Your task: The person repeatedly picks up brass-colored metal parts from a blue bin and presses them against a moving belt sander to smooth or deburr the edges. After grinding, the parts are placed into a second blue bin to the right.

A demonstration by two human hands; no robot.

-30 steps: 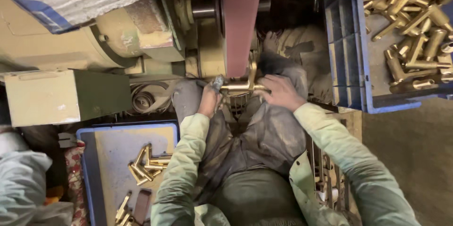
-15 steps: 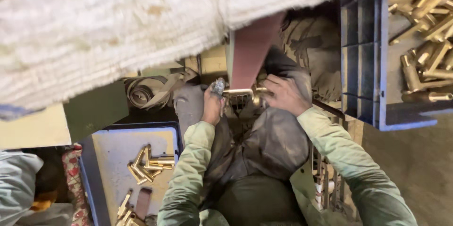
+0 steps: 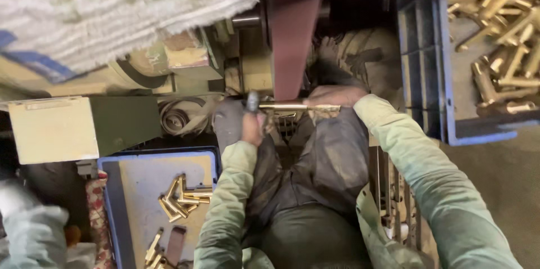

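Together, left hand (image 3: 252, 125), right hand (image 3: 333, 96) gripping brass rod (image 3: 292, 106) ends, level

Blue crate (image 3: 427, 66) at right holding brass fittings (image 3: 500, 50); second blue tray (image 3: 140, 190) at lower left with fewer brass pieces (image 3: 180, 201); white cloth (image 3: 112, 10) above.

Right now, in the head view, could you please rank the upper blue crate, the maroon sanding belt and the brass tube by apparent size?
1. Upper blue crate, cut off by the frame.
2. Maroon sanding belt.
3. Brass tube, thin, held across the belt's lower end.
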